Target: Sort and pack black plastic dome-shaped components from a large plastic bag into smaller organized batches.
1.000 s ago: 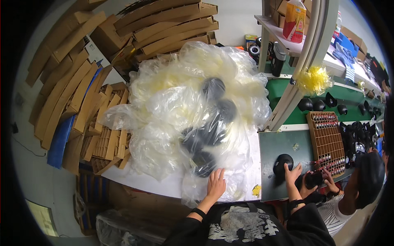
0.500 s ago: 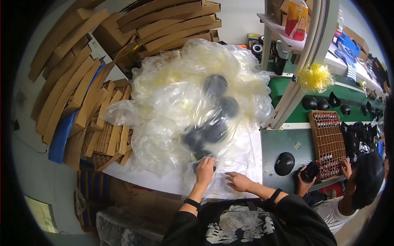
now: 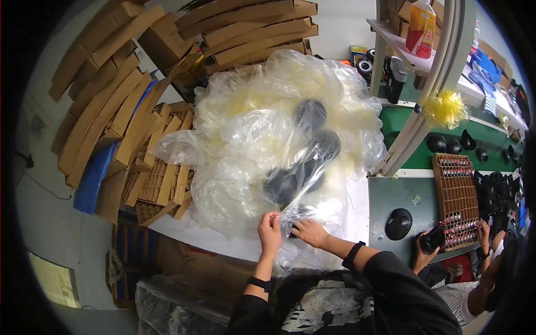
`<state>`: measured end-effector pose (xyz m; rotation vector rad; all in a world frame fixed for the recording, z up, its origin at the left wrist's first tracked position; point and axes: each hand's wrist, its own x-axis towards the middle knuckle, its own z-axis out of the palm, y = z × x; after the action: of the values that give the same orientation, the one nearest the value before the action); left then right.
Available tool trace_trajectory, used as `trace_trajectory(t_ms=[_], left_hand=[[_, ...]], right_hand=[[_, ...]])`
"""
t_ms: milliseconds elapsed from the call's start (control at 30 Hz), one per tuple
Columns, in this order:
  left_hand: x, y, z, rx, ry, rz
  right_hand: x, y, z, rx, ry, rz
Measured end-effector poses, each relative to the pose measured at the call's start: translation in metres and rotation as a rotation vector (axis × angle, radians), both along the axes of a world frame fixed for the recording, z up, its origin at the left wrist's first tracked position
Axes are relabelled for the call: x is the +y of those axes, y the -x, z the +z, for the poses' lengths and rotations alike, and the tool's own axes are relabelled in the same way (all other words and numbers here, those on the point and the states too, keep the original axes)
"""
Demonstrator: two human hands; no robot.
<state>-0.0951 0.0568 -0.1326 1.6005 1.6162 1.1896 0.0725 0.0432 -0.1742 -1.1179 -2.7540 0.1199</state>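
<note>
A large heap of clear, slightly yellowish plastic bags [image 3: 234, 134] covers the white table [image 3: 187, 229] before me. Several black rounded shells [image 3: 282, 187] lie among the bags, seen through or under the film. At the heap's near edge, my left hand [image 3: 269, 231] is closed in a pinch on crinkled clear film. Close to its right, my right hand [image 3: 311, 233] has its fingers curled on the same film. A small dark bit of a black part shows beside the right fingertips; its shape is mostly hidden.
Cardboard trays and dividers [image 3: 111, 111] stack up at the left. A grey post [image 3: 432, 84] with a yellow tuft [image 3: 444, 109] stands right. Beyond it, a co-worker's hand [image 3: 422, 254] holds a black part beside a compartment tray [image 3: 455, 201] and a black dome [image 3: 398, 224].
My left hand has moved off the dark part to pinch film. My right hand has come left and up toward it, its spread fingers now curled. The view has shifted slightly.
</note>
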Motion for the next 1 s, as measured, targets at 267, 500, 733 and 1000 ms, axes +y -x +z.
trace_trajectory(t_ms=[267, 500, 733, 1000], left_hand=[[0.03, 0.017, 0.019, 0.055, -0.104, 0.021], [0.025, -0.001, 0.008, 0.113, -0.021, -0.155], [0.027, -0.01, 0.018, 0.354, -0.259, -0.133], [-0.008, -0.042, 0.031, 0.4, -0.114, -0.919]], right_hand=[[-0.03, -0.061, 0.049, 0.608, 0.622, -0.117], [-0.06, -0.114, 0.092, 1.351, 1.436, -0.323], [-0.06, -0.122, 0.11, 1.495, 1.568, -0.428], [-0.061, -0.103, 0.071, 1.374, 1.337, -0.568]])
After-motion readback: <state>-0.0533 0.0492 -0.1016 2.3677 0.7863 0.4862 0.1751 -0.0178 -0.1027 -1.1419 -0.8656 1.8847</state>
